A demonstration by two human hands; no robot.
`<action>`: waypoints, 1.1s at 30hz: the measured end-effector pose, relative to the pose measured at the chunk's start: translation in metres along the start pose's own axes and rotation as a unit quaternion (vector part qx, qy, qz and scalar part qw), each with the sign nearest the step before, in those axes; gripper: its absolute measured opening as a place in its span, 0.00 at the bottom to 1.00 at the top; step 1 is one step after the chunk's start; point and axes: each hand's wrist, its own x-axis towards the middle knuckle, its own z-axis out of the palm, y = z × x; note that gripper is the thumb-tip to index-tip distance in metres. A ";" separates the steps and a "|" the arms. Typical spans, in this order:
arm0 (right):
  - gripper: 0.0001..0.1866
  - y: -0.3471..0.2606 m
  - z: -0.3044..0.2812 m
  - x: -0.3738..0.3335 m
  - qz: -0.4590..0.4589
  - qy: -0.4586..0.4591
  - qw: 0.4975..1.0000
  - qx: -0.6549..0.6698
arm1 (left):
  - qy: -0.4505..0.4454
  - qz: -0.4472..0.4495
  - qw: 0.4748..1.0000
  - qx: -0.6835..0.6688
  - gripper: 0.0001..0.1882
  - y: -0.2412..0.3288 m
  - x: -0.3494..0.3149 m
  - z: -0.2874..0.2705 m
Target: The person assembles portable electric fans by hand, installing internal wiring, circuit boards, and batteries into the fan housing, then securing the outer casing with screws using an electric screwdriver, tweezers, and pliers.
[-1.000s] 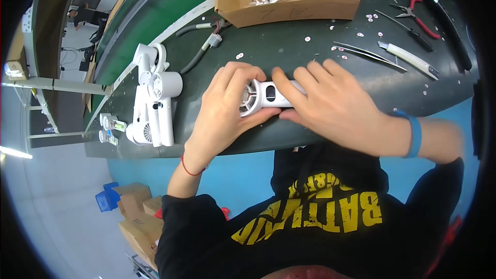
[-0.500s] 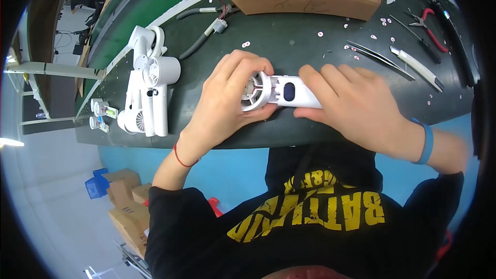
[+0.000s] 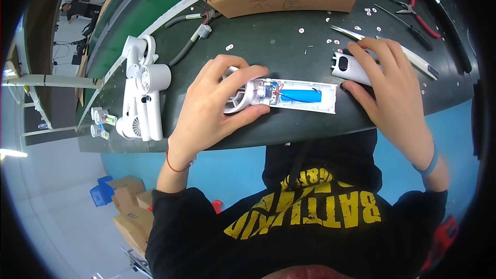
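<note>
My left hand [image 3: 214,106] is closed around the round head of a white handheld fan [image 3: 239,96]. Its handle lies exposed toward the right, showing a small blue circuit board [image 3: 269,92], thin red and black wires, and a blue cylindrical battery [image 3: 301,95]. To the right, a separate white handle cover [image 3: 352,68] with a dark oval button rests at table level. My right hand [image 3: 390,80] is over it, thumb and fingers spread on either side of the cover; whether the fingertips still touch it is hard to see.
White fan assemblies [image 3: 147,88] stand at left. At the back, a cardboard box [image 3: 284,5] holds white fan blades. Thick-handled pliers [image 3: 191,39] lie left of it. Tweezers [image 3: 345,32], a utility knife [image 3: 421,64], a screwdriver [image 3: 413,31] and red-handled pliers [image 3: 423,18] lie right, among small white pieces.
The handle cover has come off the fan, baring the board and battery. My right hand has moved it rightward and its fingers now look looser. My left hand keeps the fan head.
</note>
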 end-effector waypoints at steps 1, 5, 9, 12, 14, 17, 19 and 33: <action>0.24 -0.001 -0.002 0.002 -0.026 0.027 0.999 0.010 | -0.006 -0.005 1.000 -0.011 0.26 0.000 -0.001 0.000; 0.26 -0.020 -0.008 0.001 -0.043 -0.005 0.972 0.230 | -0.015 -0.025 0.998 -0.054 0.24 0.003 -0.002 -0.003; 0.27 -0.035 0.006 0.001 -0.062 -0.017 0.969 0.238 | -0.014 -0.041 0.996 -0.077 0.24 0.004 0.000 -0.001; 0.25 -0.036 0.012 0.002 -0.045 -0.019 0.968 0.244 | -0.009 -0.038 0.997 -0.074 0.23 0.005 -0.001 0.001; 0.25 -0.036 0.013 0.003 -0.046 -0.020 0.970 0.236 | 0.002 -0.055 0.997 -0.055 0.23 0.007 -0.001 0.002; 0.24 -0.034 0.014 0.005 -0.051 -0.021 0.973 0.222 | 0.016 -0.064 0.998 -0.022 0.22 0.015 -0.002 0.002; 0.25 -0.035 0.015 0.006 -0.058 -0.028 0.974 0.216 | 0.022 -0.070 0.997 -0.030 0.22 0.016 -0.003 0.003; 0.26 -0.037 0.002 0.014 -0.100 -0.067 0.982 0.143 | -0.056 -0.051 0.993 -0.093 0.19 0.003 0.009 -0.010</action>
